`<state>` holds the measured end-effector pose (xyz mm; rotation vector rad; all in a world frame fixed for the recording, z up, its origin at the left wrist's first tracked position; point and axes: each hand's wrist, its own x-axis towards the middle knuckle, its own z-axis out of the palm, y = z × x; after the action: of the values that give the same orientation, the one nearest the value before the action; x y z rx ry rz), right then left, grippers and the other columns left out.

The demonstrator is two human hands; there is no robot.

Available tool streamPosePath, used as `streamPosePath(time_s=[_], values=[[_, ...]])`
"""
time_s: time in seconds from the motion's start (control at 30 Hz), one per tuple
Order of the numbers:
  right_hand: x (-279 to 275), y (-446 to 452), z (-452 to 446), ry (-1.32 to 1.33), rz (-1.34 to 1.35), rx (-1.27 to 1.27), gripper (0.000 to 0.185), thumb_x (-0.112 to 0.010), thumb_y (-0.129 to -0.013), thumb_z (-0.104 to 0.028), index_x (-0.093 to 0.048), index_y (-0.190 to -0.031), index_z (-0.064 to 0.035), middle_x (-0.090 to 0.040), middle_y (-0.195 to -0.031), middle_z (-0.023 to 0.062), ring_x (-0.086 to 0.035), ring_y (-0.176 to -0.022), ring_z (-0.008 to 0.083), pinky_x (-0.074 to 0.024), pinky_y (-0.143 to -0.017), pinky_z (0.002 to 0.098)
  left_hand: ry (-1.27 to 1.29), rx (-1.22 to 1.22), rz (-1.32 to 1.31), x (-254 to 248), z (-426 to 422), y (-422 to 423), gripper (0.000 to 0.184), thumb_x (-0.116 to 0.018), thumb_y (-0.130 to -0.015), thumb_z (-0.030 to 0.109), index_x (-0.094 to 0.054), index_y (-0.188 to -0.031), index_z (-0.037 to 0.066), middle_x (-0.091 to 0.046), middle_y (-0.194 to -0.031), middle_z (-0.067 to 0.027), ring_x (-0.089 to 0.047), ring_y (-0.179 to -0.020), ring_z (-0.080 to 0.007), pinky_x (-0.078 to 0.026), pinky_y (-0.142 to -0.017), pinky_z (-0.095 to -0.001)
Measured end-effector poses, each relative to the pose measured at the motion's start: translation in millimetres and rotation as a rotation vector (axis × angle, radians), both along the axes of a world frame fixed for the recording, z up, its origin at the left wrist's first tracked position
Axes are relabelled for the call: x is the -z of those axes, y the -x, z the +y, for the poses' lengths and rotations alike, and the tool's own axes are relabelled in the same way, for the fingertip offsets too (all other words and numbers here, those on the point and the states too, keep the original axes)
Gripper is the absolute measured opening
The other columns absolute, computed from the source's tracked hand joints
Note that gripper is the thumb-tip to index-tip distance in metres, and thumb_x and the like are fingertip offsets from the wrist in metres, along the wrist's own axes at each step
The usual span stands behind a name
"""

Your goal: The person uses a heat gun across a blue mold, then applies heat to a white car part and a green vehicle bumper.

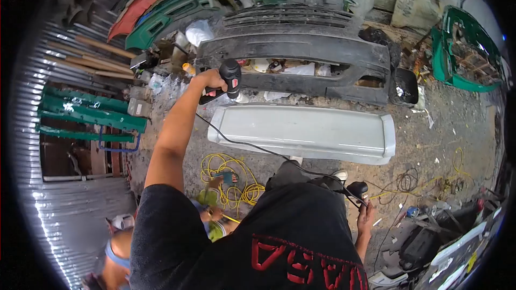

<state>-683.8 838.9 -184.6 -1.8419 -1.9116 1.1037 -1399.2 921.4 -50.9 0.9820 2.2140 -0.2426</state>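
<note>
Upper left of centre, my left grip [215,80] wraps closed around a black, round-headed power tool [231,77]; lower right, my right grip [366,212] closes on a thin black cord [230,140].

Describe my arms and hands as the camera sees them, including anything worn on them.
Your left hand is ungloved, with a bare forearm below a short black sleeve. Your right hand is ungloved too; its sleeve is hidden. No watch shows. The black shirt carries red lettering.
</note>
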Motion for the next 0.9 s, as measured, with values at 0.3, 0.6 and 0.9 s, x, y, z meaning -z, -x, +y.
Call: streamPosePath(time_s=[0.3,0.6,0.9], values=[[-43,-17,-29,-0.148,0.077,0.452,0.05,-0.034,-0.098,-0.036,-0.063,-0.08,0.0004,-0.043,-0.056,0.0051,-0.04,-0.053,0.0143,-0.0304,-0.051,0.0318,-0.002,0.191,-0.509,2,131,-138,0.029,-0.071,-0.07,0.022,-0.063,-0.086,0.0,-0.061,-0.06,-0.0104,-0.055,-0.043,-0.0139,-0.044,-0.038,-0.0271],[-67,-22,-50,-0.238,0.175,0.722,0.058,-0.033,-0.099,-0.039,-0.063,-0.073,0.0027,-0.037,-0.053,-0.0016,-0.033,-0.05,0.0092,-0.0239,-0.047,0.0274,-0.155,0.477,-0.836,17,229,-295,0.03,-0.071,-0.073,0.025,-0.063,-0.086,-0.001,-0.061,-0.059,-0.0085,-0.055,-0.043,-0.0132,-0.043,-0.038,-0.0265],[-46,-42,-56,-0.336,0.251,0.812,0.053,-0.036,-0.099,-0.037,-0.06,-0.072,0.002,-0.04,-0.056,-0.0024,-0.032,-0.052,0.0073,-0.0231,-0.049,0.0264,-0.147,0.603,-0.664,-3,205,-271,0.032,-0.07,-0.072,0.026,-0.063,-0.085,-0.002,-0.063,-0.06,-0.0093,-0.058,-0.045,-0.0141,-0.047,-0.042,-0.0283]])
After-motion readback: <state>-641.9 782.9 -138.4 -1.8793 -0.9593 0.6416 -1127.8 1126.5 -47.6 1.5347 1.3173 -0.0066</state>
